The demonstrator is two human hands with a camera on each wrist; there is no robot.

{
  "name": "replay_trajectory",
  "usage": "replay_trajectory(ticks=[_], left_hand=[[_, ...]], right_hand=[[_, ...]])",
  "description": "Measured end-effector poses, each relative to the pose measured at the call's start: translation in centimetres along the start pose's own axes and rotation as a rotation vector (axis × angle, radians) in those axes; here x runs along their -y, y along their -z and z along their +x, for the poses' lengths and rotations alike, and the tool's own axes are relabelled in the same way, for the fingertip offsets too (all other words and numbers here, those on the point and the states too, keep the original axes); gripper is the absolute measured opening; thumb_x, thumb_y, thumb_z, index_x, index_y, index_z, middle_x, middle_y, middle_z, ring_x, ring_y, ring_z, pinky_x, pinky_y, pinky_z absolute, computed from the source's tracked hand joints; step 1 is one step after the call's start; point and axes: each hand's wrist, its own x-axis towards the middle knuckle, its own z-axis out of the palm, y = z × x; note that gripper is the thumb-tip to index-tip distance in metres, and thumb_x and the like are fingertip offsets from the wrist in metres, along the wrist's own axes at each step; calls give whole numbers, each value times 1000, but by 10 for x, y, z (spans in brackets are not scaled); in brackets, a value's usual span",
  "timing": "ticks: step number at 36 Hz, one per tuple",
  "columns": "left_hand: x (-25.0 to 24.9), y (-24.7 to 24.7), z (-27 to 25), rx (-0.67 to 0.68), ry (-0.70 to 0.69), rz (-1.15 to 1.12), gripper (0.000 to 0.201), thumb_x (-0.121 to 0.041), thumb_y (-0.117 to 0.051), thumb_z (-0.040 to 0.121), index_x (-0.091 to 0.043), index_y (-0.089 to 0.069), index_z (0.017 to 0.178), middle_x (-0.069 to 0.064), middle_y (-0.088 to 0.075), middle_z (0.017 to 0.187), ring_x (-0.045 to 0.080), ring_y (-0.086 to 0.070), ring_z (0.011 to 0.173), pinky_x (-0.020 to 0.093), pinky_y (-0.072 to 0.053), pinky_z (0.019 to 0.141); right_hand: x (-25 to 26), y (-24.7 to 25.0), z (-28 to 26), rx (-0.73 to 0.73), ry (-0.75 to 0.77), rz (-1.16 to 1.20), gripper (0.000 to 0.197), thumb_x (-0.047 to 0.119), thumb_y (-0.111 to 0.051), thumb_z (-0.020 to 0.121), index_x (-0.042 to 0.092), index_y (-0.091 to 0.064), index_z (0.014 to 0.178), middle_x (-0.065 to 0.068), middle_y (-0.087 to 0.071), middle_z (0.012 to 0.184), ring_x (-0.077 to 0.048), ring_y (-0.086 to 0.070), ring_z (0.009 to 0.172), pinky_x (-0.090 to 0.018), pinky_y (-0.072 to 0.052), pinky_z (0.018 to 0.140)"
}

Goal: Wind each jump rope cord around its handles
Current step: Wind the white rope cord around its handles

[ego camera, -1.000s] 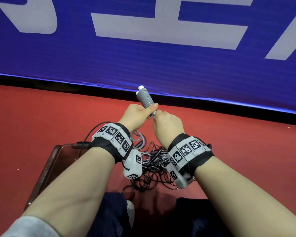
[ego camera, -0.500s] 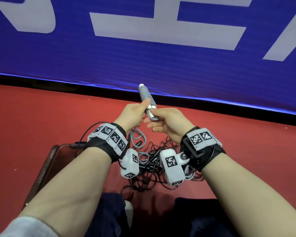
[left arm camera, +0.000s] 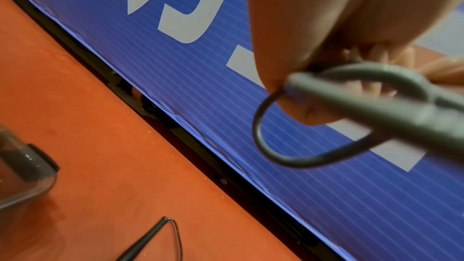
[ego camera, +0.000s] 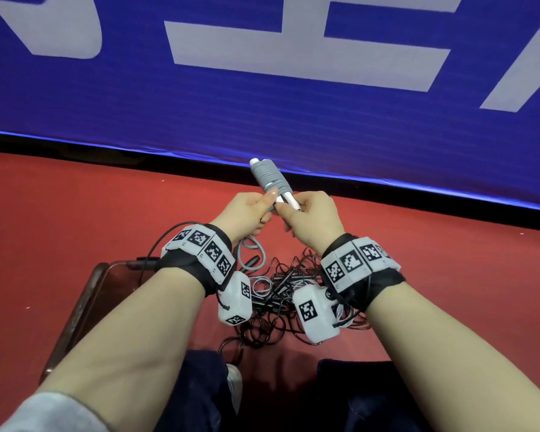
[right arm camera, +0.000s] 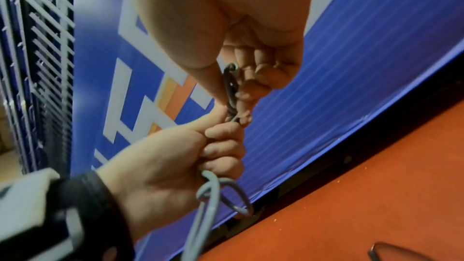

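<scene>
Head view, lower left: I see a brown tray (ego camera: 75, 313) on the red floor (ego camera: 60, 213), partly under my left forearm. Centre frame, my left hand (ego camera: 247, 213) is curled round the lower end of the handles (ego camera: 270, 179), thumb up against them. The handles stand tilted, top end toward the blue banner (ego camera: 262, 88), with grey cord (ego camera: 267, 174) wound in tight turns over their upper part. A loose loop of that cord hangs below my left fist (right arm camera: 220, 195). Just right of it, my right hand (ego camera: 312, 216) pinches the cord beside the white handle end. Below both wrists, lower centre, a tangle of dark ropes (ego camera: 272, 319) lies on the floor.
</scene>
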Motion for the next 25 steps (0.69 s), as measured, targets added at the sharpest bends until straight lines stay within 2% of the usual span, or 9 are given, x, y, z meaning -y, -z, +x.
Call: replay_trajectory(ticks=[3, 7, 11, 14, 16, 18, 20, 22, 25], left_hand=[[4, 0, 2, -29, 5, 26, 42, -36, -45, 101, -14, -51, 65, -9, -37, 46, 5, -27, 40, 17, -26, 40], [6, 1, 4, -36, 31, 11, 39, -36, -47, 100, -7, -55, 74, -7, -41, 48, 5, -30, 40, 16, -29, 41], [3, -2, 4, 4, 89, -26, 42, -37, -43, 101, -7, -53, 74, -2, -44, 55, 5, -32, 40, 17, -29, 42], [0, -6, 2, 41, 161, -113, 48, -47, -43, 99, -10, -53, 71, 0, -46, 57, 6, -32, 42, 17, -26, 39], [-2, -7, 3, 38, 211, -149, 53, -59, -46, 93, -12, -50, 68, -2, -44, 52, 8, -31, 41, 18, -23, 39], [-1, -7, 4, 7, 238, -117, 53, -65, -52, 86, -15, -49, 68, -3, -41, 50, 9, -28, 41, 21, -20, 41], [0, -6, 5, -27, 249, -71, 50, -61, -58, 85, -17, -45, 65, -3, -37, 50, 9, -26, 40, 21, -18, 42], [1, -4, 5, -24, 261, -62, 50, -55, -57, 89, -18, -40, 59, -5, -32, 47, 9, -23, 40, 21, -17, 42], [0, 1, 4, 14, 260, -73, 48, -48, -52, 94, -16, -44, 60, -5, -33, 45, 8, -21, 40, 22, -16, 43]], right_hand=[[-4, -3, 0, -36, 107, -189, 27, 31, -63, 89, 7, -69, 79, -7, -64, 66, -26, -57, 62, -34, -43, 59], [-5, -2, 0, -56, 160, -350, 24, 32, -60, 91, 9, -65, 82, -3, -58, 69, -26, -53, 65, -28, -32, 59], [-4, -2, -5, -55, 266, -587, 23, 26, -50, 97, 7, -61, 102, -14, -66, 92, -37, -61, 85, -30, -31, 64], [-4, -3, -6, -11, 295, -790, 24, 21, -44, 99, 7, -55, 114, -13, -65, 102, -35, -62, 93, -32, -31, 65], [0, -9, -9, -46, 351, -923, 22, 22, -55, 93, 7, -59, 108, -10, -67, 94, -31, -64, 85, -31, -30, 62], [6, -14, -13, -107, 364, -1023, 30, 25, -83, 61, 8, -67, 79, -5, -63, 62, -24, -61, 54, -25, -25, 52], [5, -20, -12, -144, 429, -1009, 38, 23, -90, 36, 10, -68, 64, 1, -53, 45, -19, -51, 37, -21, -22, 46], [0, -23, -12, -142, 468, -950, 40, 22, -90, 38, 7, -72, 71, 0, -53, 45, -20, -51, 38, -20, -28, 44], [-1, -12, -11, -99, 605, -766, 33, 14, -85, 57, 0, -68, 82, -7, -57, 56, -29, -57, 49, -26, -36, 51]])
